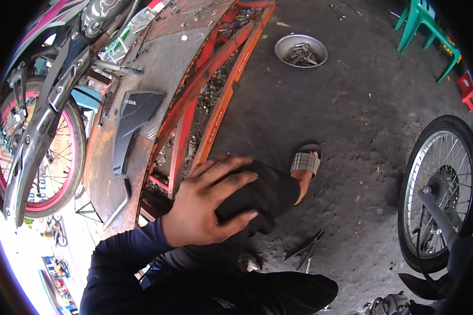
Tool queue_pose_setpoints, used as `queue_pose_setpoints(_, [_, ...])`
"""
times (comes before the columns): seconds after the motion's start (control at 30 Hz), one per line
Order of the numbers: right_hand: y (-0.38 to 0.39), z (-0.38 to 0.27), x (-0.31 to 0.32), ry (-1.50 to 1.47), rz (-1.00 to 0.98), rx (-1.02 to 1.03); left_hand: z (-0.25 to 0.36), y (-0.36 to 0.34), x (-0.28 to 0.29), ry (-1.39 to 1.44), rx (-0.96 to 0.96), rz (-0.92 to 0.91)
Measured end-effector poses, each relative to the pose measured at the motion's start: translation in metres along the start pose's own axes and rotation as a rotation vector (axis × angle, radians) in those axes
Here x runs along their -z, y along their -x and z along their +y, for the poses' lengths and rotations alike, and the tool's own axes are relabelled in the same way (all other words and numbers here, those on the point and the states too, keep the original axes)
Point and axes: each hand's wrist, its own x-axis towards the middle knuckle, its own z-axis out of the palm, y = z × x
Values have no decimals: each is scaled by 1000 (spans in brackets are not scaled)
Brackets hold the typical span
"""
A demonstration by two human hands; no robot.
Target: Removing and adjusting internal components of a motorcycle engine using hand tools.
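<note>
My left hand [213, 199] lies palm down with spread fingers on my dark-clothed leg [276, 199], holding nothing. Its dark blue sleeve comes in from the lower left. My right hand is out of sight. Below that leg, a foot in a plaid slide sandal [306, 163] rests on the grey floor [362, 105]. To the hand's left is a worn orange-red metal ramp stand [231, 84] bearing a dark plastic panel [134, 123] and a bent metal bar [121, 202]. Pliers-like tools [307, 247] lie on the floor to the lower right of my hand.
A motorbike with pink-rimmed wheel [52, 157] stands at left. A steel bowl of metal parts [300, 50] sits on the floor ahead. A spoked wheel [439, 163] on a vehicle is at right. A green plastic chair [420, 23] and red stool [466, 89] line the upper right.
</note>
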Motion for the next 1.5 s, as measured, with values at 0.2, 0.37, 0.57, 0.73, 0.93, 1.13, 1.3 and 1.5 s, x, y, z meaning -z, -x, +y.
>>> queue_pose_setpoints(0.2, [6,-67,-103,129,-75,60,-6,-42,-5,2,-30,0])
queue_pose_setpoints(0.37, [33,-153,-216,309,-149,96,-21,-116,-13,82,28,-122])
queue_pose_setpoints(0.57, [110,-262,-356,527,-171,110,-70,-185,-1,183,297,-342])
queue_pose_setpoints(0.73, [148,-324,-488,688,-230,190,-98,-215,-4,259,592,-435])
queue_pose_setpoints(0.93, [280,-501,-875,1071,-764,1180,-139,-280,-2,574,816,-284])
queue_pose_setpoints(1.13, [618,-511,-1281,604,-1312,1953,-266,-417,120,654,647,321])
queue_pose_setpoints(1.3, [731,-398,-1399,965,-1517,1789,-528,-491,227,-53,791,966])
queue_pose_setpoints(1.5, [723,-389,-1411,1044,-1558,2321,-768,-528,320,-656,738,698])
